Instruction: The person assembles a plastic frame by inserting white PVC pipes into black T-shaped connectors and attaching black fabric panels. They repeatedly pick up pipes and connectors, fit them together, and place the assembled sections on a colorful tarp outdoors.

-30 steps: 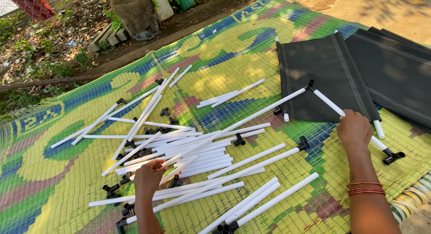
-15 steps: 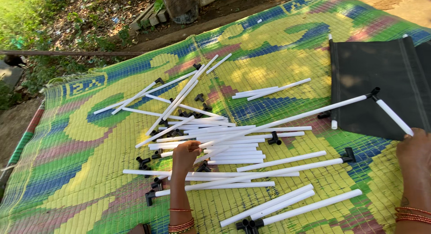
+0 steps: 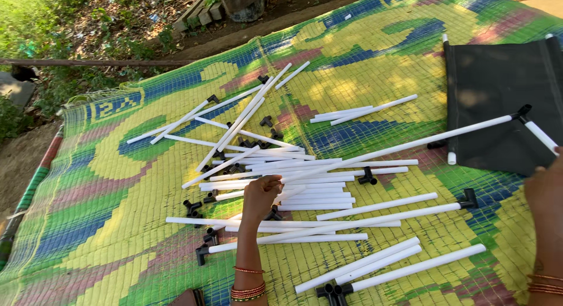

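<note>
The left hand had its fingers curled onto the long white pipe at the pile on the mat. The right hand, previously lower, sat beside the pipe's far end; its grip couldn't be told.

- The right hand ran off the right edge, fingers cut away, so its grip on the long white pipe could not be read.
- The left hand curled over the pipe pile; its fingertips were hidden, and which pipe it held was unclear.
- Near the right hand, the black fabric panel was clipped by the right edge.
- Below the left wrist, a dark brown object was cut by the bottom edge, too little showing to identify.
</note>
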